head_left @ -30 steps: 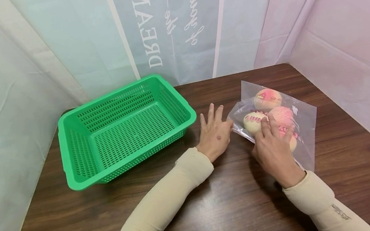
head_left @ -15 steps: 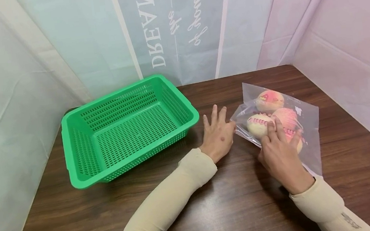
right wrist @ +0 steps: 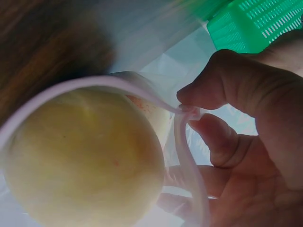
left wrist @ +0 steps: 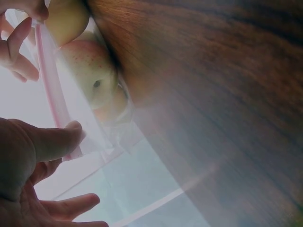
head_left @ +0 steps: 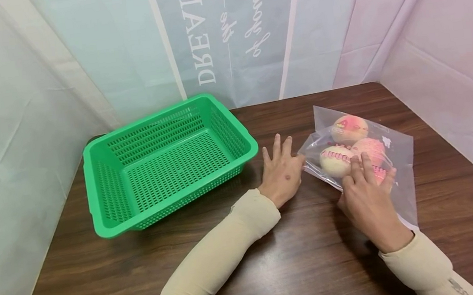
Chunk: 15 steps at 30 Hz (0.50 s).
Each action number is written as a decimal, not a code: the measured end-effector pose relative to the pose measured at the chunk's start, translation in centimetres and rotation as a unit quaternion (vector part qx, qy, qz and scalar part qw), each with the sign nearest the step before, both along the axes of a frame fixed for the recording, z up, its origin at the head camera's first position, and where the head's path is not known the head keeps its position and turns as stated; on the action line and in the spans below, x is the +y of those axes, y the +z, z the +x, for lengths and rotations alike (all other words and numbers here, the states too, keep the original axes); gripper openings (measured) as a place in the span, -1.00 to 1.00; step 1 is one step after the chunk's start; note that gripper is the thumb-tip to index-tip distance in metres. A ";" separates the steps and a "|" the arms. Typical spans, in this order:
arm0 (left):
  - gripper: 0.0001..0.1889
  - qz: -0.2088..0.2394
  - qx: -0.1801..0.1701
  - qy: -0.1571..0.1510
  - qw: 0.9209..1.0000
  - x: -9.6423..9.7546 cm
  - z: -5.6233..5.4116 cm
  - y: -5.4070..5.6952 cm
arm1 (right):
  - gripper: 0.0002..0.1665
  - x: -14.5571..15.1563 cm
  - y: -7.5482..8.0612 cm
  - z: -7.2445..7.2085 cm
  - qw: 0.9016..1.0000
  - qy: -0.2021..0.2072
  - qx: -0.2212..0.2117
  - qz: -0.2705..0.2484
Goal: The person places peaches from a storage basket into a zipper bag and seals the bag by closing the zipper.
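Observation:
A clear slider zip bag holding several yellow-pink peaches lies on the right of the table. With thumb and forefinger, my left hand pinches the far-left corner of the bag; its other fingers are spread. My right hand is at the bag's near edge, two fingers over the peaches. In the right wrist view, its thumb and forefinger pinch the small slider on the pale pink zip strip. The strip's two sides stand apart around a peach. The left wrist view shows the strip stretched between both hands.
A green perforated plastic basket stands on the left of the dark wooden table, with nothing visible inside. Pale fabric screens enclose the table at the back and on both sides.
My right hand has shifted a little right and nearer along the bag's zip edge. The left hand keeps its pinch on the corner. The whole head view has drifted slightly.

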<state>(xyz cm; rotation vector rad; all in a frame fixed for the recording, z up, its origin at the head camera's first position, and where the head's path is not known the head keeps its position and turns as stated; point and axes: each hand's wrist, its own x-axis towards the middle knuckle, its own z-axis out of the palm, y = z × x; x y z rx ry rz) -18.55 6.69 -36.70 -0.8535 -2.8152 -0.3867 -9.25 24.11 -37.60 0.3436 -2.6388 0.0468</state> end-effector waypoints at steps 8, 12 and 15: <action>-0.91 -0.011 -0.009 0.007 1.000 0.0 0.0 0.2 | -0.62 0.4 -0.1 0.2 1.000 0.010 0.016 0.007; -0.91 -0.011 -0.019 0.010 1.000 0.0 0.0 0.2 | -0.57 0.6 0.0 0.3 1.000 0.009 0.009 0.003; -0.91 -0.011 -0.025 0.013 1.000 0.1 -0.1 0.2 | -0.50 0.7 -0.1 0.3 1.000 0.011 0.014 0.001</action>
